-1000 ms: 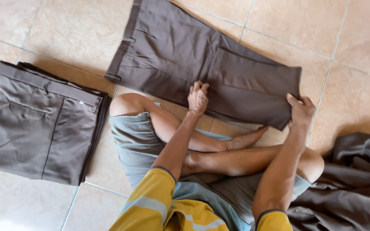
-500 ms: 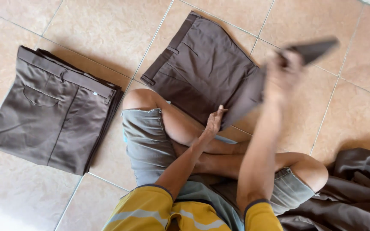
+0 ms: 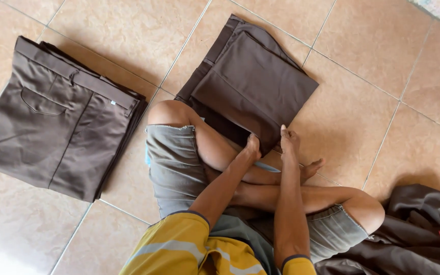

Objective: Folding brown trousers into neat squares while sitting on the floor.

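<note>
- Sitting cross-legged on the shiny beige tiled floor (image 3: 362,76), a person presses both hands on the near edge of the folded dark brown cloth trousers (image 3: 255,81).
- The left hand (image 3: 252,145) and the right hand (image 3: 289,140) lie close together, fingers down on the cloth; they press and do not pinch or wrap around it.
- The trousers lie flat just past the knees, doubled into a short, thick block.
- Half a second ago the right hand held the trouser leg up in the air; now that leg lies folded over the top part.
- A neat stack of folded brown trousers (image 3: 52,122) sits well apart to the left, with a curved pocket seam showing.
- A crumpled heap of dark cloth (image 3: 418,224) lies by the right knee.
</note>
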